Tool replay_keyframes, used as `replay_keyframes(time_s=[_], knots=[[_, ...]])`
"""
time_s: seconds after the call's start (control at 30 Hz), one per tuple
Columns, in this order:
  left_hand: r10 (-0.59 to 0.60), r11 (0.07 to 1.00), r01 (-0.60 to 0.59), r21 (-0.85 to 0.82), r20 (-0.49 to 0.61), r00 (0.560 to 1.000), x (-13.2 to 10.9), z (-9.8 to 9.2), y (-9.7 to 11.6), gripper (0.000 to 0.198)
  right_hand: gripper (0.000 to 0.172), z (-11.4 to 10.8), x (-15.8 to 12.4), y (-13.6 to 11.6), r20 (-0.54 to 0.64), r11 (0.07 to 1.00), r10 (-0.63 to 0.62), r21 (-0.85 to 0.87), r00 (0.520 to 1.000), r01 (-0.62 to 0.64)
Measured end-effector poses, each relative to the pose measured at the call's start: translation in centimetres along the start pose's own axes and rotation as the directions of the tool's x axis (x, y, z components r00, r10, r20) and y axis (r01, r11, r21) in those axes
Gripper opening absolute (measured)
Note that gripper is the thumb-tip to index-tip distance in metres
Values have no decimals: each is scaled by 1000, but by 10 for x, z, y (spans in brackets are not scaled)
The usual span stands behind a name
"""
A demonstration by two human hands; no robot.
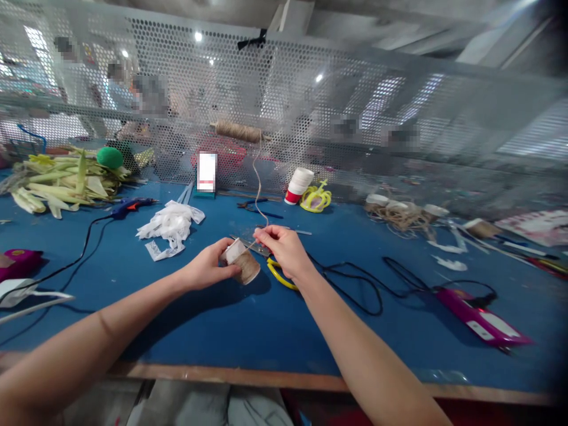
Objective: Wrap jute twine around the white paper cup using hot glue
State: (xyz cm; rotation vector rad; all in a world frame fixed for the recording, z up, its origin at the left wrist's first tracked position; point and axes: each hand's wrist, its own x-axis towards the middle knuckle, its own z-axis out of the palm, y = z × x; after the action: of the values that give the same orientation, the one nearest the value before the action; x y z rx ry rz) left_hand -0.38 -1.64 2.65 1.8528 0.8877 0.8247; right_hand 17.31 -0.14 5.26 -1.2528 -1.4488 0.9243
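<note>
My left hand (212, 264) grips a small paper cup (247, 267), tilted, its lower part wrapped in brown twine and the rest white. Pinched in the fingers of my right hand (284, 248) is the loose twine (257, 177), which runs from the cup up to a twine roll (239, 131) on a rod at the mesh panel. Just below my right hand lie yellow-handled scissors (280, 276) on the blue table (248, 337), partly covered by that hand.
Crumpled white plastic (171, 225) and a blue glue gun (131, 207) lie left, before corn husks (80, 177). Stacked cups (299, 186) and a yellow woven piece (316, 198) stand at the back. A purple power strip (481, 316) with black cable lies right.
</note>
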Motion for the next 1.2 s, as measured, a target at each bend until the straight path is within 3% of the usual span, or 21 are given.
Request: replay_keyframes(time_s=[0.63, 1.0, 1.1, 1.2], knots=[[112, 992, -111, -63, 4, 994, -4, 2, 4, 40, 29, 5, -2, 15, 25, 999, -36, -23, 999, 37], [121, 989, -123, -83, -24, 992, -5, 3, 6, 36, 37, 7, -4, 16, 72, 995, 46, -87, 996, -40], [106, 992, -111, -55, -91, 990, -2, 4, 5, 33, 48, 3, -5, 12, 178, 984, 170, 27, 969, -177], [95, 994, -102, -26, -180, 979, 1, 3, 2, 31, 49, -1, -10, 5, 392, 943, 239, 126, 888, -309]])
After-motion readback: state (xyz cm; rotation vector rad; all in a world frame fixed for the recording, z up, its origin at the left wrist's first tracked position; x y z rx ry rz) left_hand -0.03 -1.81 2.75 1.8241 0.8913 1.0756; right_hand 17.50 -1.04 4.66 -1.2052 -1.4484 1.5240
